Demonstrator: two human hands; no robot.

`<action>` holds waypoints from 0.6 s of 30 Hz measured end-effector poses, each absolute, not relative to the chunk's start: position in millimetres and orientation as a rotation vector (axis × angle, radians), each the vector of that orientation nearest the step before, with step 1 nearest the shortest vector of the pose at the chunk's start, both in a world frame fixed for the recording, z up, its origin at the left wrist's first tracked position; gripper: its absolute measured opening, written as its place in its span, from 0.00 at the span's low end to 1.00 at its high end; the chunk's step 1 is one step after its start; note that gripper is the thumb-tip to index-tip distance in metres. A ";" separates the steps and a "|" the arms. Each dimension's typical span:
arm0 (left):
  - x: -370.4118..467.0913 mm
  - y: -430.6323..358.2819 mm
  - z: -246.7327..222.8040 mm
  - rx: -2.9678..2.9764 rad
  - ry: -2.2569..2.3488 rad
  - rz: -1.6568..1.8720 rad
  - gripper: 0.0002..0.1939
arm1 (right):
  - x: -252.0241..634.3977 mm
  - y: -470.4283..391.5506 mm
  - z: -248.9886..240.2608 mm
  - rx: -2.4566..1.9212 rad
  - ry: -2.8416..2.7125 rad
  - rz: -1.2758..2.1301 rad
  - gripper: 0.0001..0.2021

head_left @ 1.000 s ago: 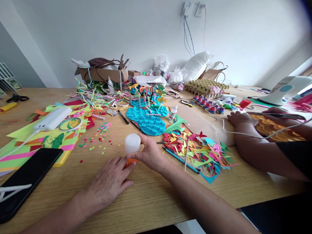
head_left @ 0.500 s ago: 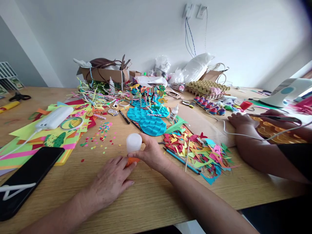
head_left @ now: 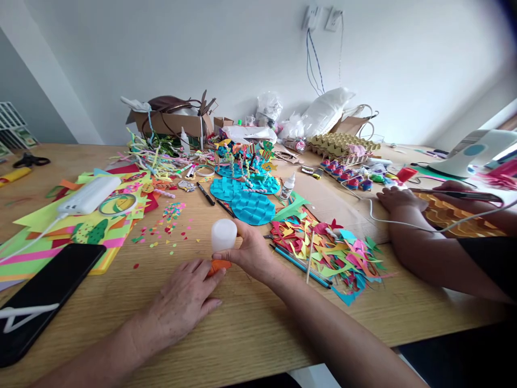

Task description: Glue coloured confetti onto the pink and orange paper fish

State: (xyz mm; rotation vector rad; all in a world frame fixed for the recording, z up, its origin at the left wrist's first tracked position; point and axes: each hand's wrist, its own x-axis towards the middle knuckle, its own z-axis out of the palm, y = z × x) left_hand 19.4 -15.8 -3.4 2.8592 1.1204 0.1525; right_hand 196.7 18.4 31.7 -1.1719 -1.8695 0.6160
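My right hand (head_left: 248, 253) is wrapped round a white glue bottle (head_left: 224, 235), which is tipped with its base up; its nozzle is hidden behind my fingers. Just below it, a small orange paper piece (head_left: 219, 267) lies at the tabletop. The fingertips of my left hand (head_left: 189, 291) hold that piece at its left side, the thumb resting apart from it. Beyond my hands sit round blue paper-covered discs (head_left: 252, 207) with small coloured figures standing on the rear ones. Loose confetti dots (head_left: 173, 211) are scattered to the left.
Coloured paper scraps (head_left: 323, 242) and blue pencils (head_left: 301, 265) lie right of my right arm. On the left are paper sheets (head_left: 36, 213), a power bank (head_left: 89, 195) and a black phone (head_left: 52, 296). A co-worker's hands (head_left: 404, 199) work at the right, near a white cable (head_left: 404, 225).
The bottle has shifted very slightly to the right and up in the view. My left hand keeps its place on the orange paper. A dark tool by the co-worker's hands has moved slightly.
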 end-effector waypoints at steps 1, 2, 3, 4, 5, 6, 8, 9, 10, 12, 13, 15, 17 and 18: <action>19.2 -15.8 -3.4 2.861 1.117 0.163 0.23 | 197.0 18.2 32.1 -1.178 -1.872 0.617 0.18; 19.2 -15.8 -3.2 2.863 1.113 0.169 0.23 | 197.4 17.9 32.6 -1.181 -1.872 0.622 0.18; 19.2 -16.1 -2.6 2.866 1.110 0.171 0.23 | 198.0 17.5 33.1 -1.177 -1.870 0.637 0.18; 19.4 -16.4 -1.6 2.868 1.105 0.169 0.23 | 198.9 16.9 33.6 -1.167 -1.867 0.654 0.19; 19.7 -16.7 -0.5 2.869 1.103 0.162 0.23 | 200.0 16.2 34.3 -1.159 -1.867 0.670 0.18; 20.0 -17.1 0.7 2.867 1.104 0.154 0.23 | 201.3 15.4 35.1 -1.156 -1.869 0.682 0.18; 20.8 -17.7 2.9 2.858 1.111 0.139 0.23 | 203.5 13.8 36.7 -1.179 -1.878 0.688 0.18; 21.1 -17.8 3.5 2.854 1.112 0.136 0.22 | 204.2 13.3 37.2 -1.199 -1.881 0.686 0.18; 21.2 -17.8 3.6 2.852 1.111 0.135 0.22 | 204.6 13.1 37.5 -1.214 -1.882 0.685 0.18; 20.9 -17.4 2.5 2.856 1.110 0.138 0.22 | 204.2 14.0 37.0 -1.211 -1.871 0.692 0.18; 20.5 -17.1 1.5 2.857 1.111 0.141 0.22 | 203.7 14.9 36.3 -1.195 -1.863 0.693 0.18; 19.6 -16.6 -0.7 2.853 1.114 0.153 0.22 | 202.6 16.7 35.0 -1.158 -1.851 0.690 0.17; 19.0 -16.3 -2.3 2.849 1.115 0.164 0.22 | 202.3 17.4 34.5 -1.148 -1.851 0.686 0.17; 18.8 -16.2 -2.7 2.849 1.117 0.165 0.22 | 202.5 17.1 34.7 -1.152 -1.856 0.688 0.18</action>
